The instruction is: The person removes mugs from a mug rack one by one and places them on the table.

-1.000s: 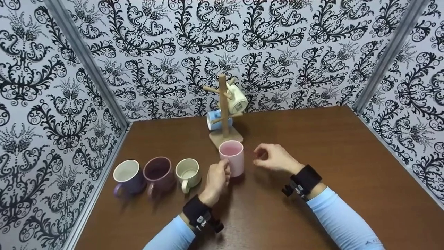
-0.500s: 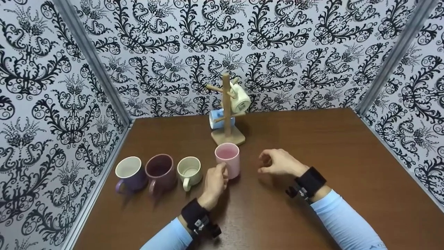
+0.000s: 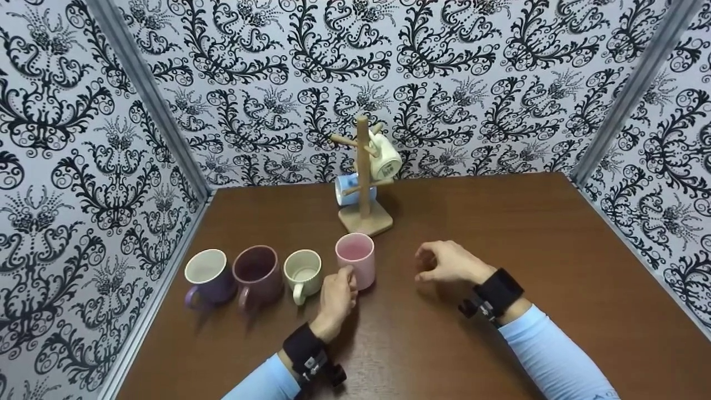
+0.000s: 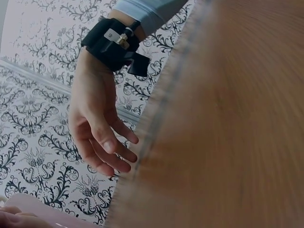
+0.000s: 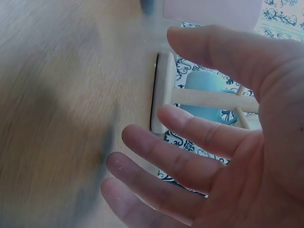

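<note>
With curled fingers my left hand [image 3: 338, 297] grips the handle of a pink mug [image 3: 362, 268], which stands upright on the table in front of the mug tree. In the left wrist view only an edge of the pink mug [image 4: 52, 212] shows at the bottom left. My right hand [image 3: 452, 262] is held over the table to the right of the mug, apart from it. The right wrist view shows the right hand [image 5: 223, 142] with loosely bent fingers and nothing between thumb and fingertips.
A wooden mug tree [image 3: 364, 166] bears a cream mug [image 3: 386, 158] and a light blue mug [image 3: 346, 190]. Left of the pink mug stand a small pale green mug [image 3: 311, 282], a maroon mug [image 3: 269, 289] and a purple mug [image 3: 219, 288]. Patterned walls [image 3: 444, 83] enclose the table [image 3: 500, 222].
The left hand has moved the pink mug left and slightly toward me, closer to the pale green mug. The right hand has shifted a little and now stays nearly still.
</note>
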Motion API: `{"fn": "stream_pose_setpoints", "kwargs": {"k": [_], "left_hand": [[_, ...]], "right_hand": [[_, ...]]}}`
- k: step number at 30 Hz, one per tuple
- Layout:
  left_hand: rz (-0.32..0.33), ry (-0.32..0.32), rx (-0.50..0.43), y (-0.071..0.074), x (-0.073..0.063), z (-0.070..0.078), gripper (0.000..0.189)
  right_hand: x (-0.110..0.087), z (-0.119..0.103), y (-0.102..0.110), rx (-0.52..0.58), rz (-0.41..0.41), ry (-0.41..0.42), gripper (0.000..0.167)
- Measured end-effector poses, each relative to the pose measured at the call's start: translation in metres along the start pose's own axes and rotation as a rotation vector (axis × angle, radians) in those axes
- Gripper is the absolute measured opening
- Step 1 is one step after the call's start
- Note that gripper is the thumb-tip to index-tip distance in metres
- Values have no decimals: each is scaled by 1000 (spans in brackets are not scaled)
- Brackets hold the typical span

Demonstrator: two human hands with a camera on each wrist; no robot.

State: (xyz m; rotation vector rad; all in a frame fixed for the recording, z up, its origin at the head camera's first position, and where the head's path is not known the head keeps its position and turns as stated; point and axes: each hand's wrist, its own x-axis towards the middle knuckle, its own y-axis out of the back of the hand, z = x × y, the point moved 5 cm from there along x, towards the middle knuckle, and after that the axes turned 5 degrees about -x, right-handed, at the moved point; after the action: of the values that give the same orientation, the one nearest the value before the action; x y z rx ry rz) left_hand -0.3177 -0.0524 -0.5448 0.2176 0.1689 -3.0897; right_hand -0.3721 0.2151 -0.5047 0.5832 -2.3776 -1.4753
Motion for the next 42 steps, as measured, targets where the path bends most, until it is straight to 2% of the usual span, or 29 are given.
{"fn": "stream_pose_setpoints", "kwargs": {"k": [10,15,22,27,36,42], "left_hand": [[-39,25,-12,10,0,-6,54],[-27,30,0,14,0,-7,54],[-27,37,-41,15,1,-10,54],[-17,29,-37,17,1,-12,52],[27,27,-62,20,-3,-17,52],[-46,-39,48,24,-8,-12,50]], "right_hand": [[-1,-1,-1,15,-21,20,43],[-1,-3,-1,32,-31,27,43],[-1,-6,-2,26,-43,31,44],[-3,-7,-2,33,-57,23,45],[-2,-7,-3,-5,-48,36,40],[-3,-7,-4,-18,-45,33,39]]}}
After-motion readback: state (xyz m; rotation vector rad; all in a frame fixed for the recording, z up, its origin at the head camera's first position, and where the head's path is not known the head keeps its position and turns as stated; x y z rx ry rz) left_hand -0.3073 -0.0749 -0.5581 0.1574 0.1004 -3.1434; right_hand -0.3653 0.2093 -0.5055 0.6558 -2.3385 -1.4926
